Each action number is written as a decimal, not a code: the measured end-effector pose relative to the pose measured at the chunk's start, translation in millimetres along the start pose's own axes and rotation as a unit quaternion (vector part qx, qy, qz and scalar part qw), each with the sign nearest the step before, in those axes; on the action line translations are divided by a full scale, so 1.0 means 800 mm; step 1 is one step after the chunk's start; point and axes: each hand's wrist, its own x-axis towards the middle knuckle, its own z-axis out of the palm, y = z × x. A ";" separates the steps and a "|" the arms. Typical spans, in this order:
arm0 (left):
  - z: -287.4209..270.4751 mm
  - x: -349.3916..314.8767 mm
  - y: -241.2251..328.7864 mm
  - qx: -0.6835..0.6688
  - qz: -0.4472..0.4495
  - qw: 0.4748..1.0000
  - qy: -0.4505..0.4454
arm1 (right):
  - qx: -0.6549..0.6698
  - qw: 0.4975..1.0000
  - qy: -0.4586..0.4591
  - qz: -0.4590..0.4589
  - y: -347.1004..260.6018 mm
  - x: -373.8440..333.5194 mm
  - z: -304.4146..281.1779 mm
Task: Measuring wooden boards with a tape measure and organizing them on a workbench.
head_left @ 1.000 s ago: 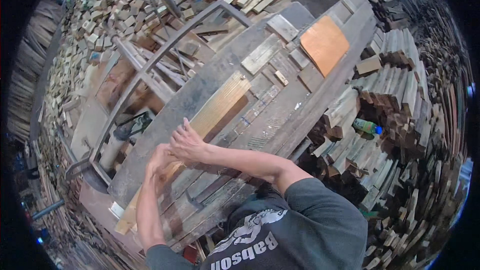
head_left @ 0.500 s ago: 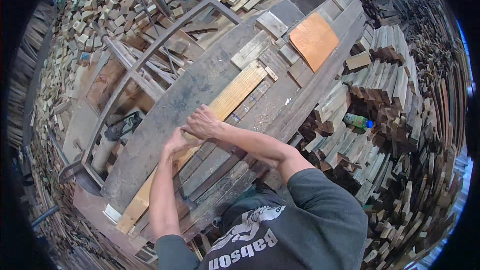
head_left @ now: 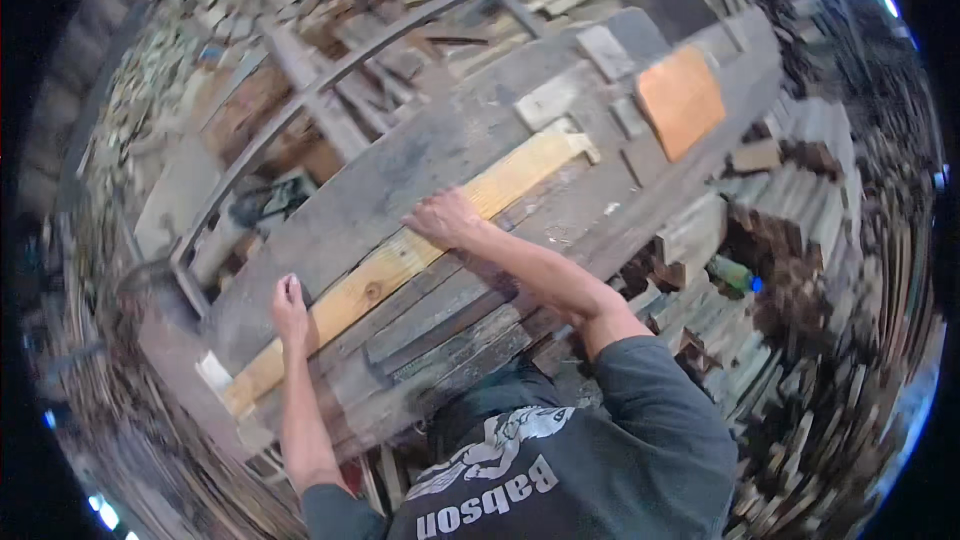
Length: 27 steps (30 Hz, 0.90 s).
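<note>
A long pale-yellow wooden plank [head_left: 372, 290] with a dark knot lies slantwise along the workbench [head_left: 345, 208]. My right hand [head_left: 445, 217] is on the middle of the plank, its fingers curled over the far edge. To the left, my left hand [head_left: 290, 312] is raised beside the plank's near part, apart from the other hand. Its fingers are closed, and a small pale spot shows at the fingertips; what it is I cannot make out. A small wood block [head_left: 582, 146] sits at the plank's far end.
An orange sheet [head_left: 681, 102] and several wood offcuts [head_left: 604, 52] lie on the bench's far part. A metal frame [head_left: 310, 100] rises along its left side. Stacked timber [head_left: 800, 190] stands to the right, with a green bottle [head_left: 731, 272] on it. Piled blocks [head_left: 250, 0] fill the back left.
My left hand has moved away from my right hand, to the left, uncovering the plank's knotted part. The right hand stays on the plank. The whole view has shifted and blurred.
</note>
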 end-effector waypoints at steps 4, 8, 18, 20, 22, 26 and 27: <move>-0.047 -0.037 -0.029 0.119 -0.061 0.988 -0.076 | -0.049 0.997 0.051 -0.015 0.030 -0.015 0.028; -0.071 -0.071 -0.065 0.176 0.032 0.983 -0.030 | -0.020 0.998 0.027 0.044 0.017 -0.005 0.000; -0.055 -0.091 -0.073 0.147 0.030 0.988 0.043 | 0.001 0.999 0.039 0.023 0.021 -0.003 0.003; -0.054 -0.094 -0.075 0.149 0.028 0.987 0.050 | -0.008 0.999 0.040 0.023 0.020 -0.002 0.004; -0.054 -0.096 -0.076 0.152 0.024 0.986 0.057 | 0.013 0.999 0.038 0.034 0.015 -0.001 0.000; -0.053 -0.099 -0.081 0.137 0.050 0.987 0.069 | -0.029 0.998 0.024 0.047 0.014 0.000 -0.002; -0.044 -0.093 -0.075 0.126 0.074 0.987 0.069 | -0.040 0.998 0.029 0.024 0.028 -0.004 0.005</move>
